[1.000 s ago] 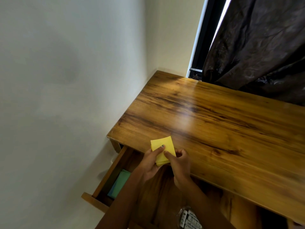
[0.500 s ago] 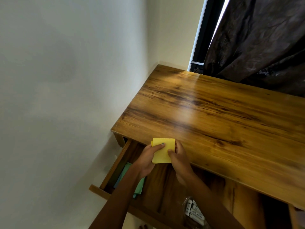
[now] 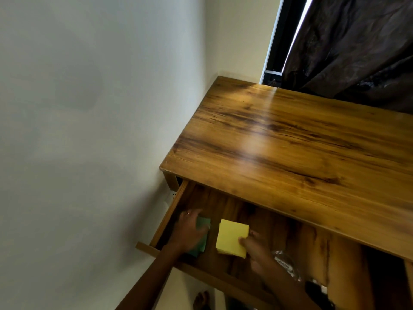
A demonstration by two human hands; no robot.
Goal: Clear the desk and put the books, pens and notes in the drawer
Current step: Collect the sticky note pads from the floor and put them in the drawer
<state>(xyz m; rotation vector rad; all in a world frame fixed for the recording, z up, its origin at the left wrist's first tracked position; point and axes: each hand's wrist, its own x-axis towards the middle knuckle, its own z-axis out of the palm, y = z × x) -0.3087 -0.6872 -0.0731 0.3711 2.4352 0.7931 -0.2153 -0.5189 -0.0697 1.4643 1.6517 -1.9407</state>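
Down at the lower middle of the frame we see the drawer (image 3: 172, 211) pulled out from under the wooden desk (image 3: 290, 153), both hands inside it. Our right hand (image 3: 257, 249) pinches the lower right corner of the yellow pad of notes (image 3: 232, 238), thumb on top, with the pad low over the drawer floor; we cannot tell whether it touches the wood. Just to its left, our left hand (image 3: 190, 229) rests with spread fingers on the green pad (image 3: 202, 239), a ring on one finger. At the lower right of the drawer lies a clear plastic packet (image 3: 283, 262), partly behind the right wrist. A dark curtain (image 3: 357, 45) fills the upper right.
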